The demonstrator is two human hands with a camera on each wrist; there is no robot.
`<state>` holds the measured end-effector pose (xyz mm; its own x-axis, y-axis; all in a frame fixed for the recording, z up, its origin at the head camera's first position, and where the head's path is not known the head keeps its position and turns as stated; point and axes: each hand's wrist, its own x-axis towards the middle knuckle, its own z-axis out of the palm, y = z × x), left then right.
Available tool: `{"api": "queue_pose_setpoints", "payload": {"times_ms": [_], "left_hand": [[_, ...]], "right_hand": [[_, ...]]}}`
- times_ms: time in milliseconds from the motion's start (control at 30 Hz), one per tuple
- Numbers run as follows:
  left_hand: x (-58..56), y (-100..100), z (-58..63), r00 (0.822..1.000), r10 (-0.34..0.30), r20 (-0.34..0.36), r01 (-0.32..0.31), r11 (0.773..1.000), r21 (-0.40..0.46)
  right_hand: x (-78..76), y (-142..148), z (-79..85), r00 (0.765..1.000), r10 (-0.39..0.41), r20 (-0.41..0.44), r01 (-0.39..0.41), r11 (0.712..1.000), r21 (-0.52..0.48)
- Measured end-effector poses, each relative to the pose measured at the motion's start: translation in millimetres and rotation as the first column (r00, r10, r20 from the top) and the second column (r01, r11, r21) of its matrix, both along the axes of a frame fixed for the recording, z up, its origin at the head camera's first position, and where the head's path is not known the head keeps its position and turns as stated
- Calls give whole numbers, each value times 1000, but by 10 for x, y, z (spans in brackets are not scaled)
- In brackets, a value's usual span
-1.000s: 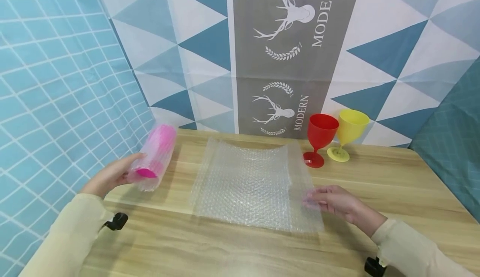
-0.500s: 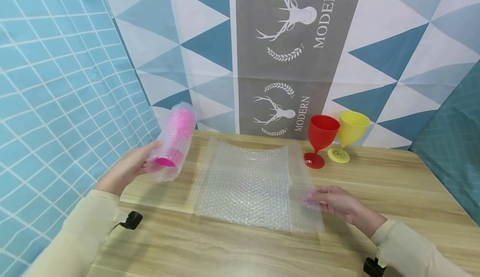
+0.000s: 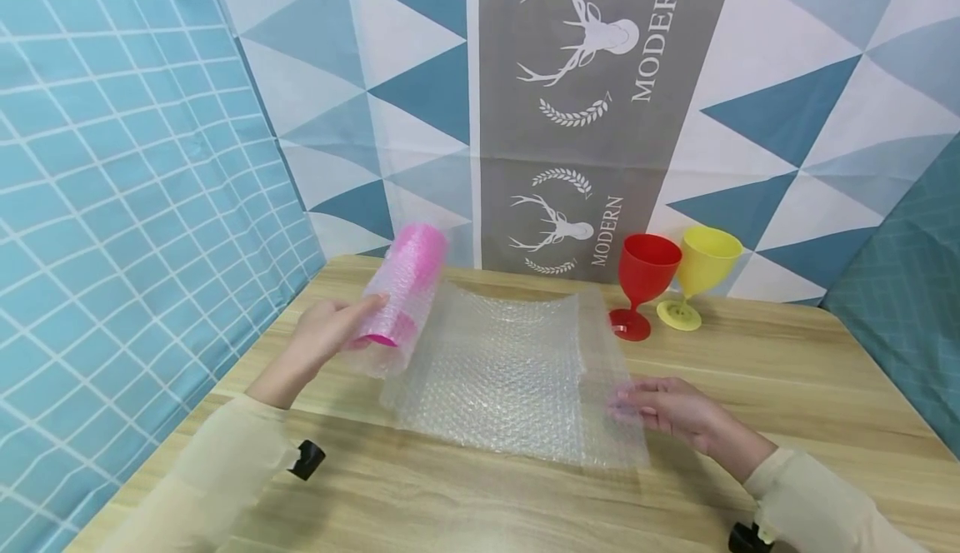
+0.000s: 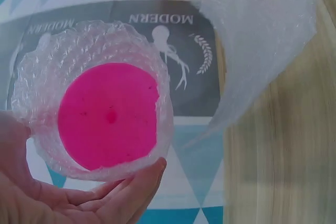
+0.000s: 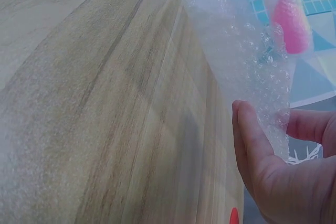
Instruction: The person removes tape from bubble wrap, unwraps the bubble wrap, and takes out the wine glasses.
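My left hand grips a pink goblet rolled in clear bubble wrap, held tilted over the left end of a flat bubble wrap sheet. Seen from the left wrist, the goblet's round pink base faces the camera inside the wrap, with fingers curled under the roll. My right hand pinches the right edge of the flat sheet. In the right wrist view, the sheet's edge passes between thumb and fingers, slightly raised from the table.
A red goblet and a yellow goblet stand upright at the back right of the wooden table. A patterned cloth hangs behind, and a blue checked cloth borders the left side.
My left hand has carried the wrapped pink goblet rightward, first rising and then lowering, from beside the sheet to over its left edge. My right hand stays at the sheet's right edge.
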<state>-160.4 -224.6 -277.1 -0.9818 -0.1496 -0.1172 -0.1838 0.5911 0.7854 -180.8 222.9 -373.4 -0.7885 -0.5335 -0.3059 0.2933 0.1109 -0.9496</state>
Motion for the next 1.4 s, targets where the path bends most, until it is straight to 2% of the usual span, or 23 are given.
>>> {"api": "queue_pose_setpoints", "payload": {"times_ms": [67,167,433,700,867,1133,1400], "left_hand": [[-3,73,-21,1000,21,-11,-22,997,-74],[-11,181,-61,999,31,-41,-36,991,-131],[31,463,-249,993,17,-113,-41,976,-214],[88,613,-483,994,12,-111,-40,966,-254],[84,704,-572,994,7,-108,-32,972,-233],[78,898,-599,990,-18,-139,-9,981,-192],[75,996,-665,989,-32,-147,4,983,-186]], "right_hand": [[1,0,-7,1000,2,-2,-2,1000,-3],[4,-2,-17,1000,4,-12,-4,1000,-3],[9,6,-44,999,9,-31,-9,1000,-13],[2,17,-58,999,16,-48,-17,1000,-18],[-2,19,-55,998,12,-57,-13,1000,-8],[-13,29,-82,999,15,-42,-17,998,-57],[-15,25,-97,998,21,-52,-23,998,-50]]}}
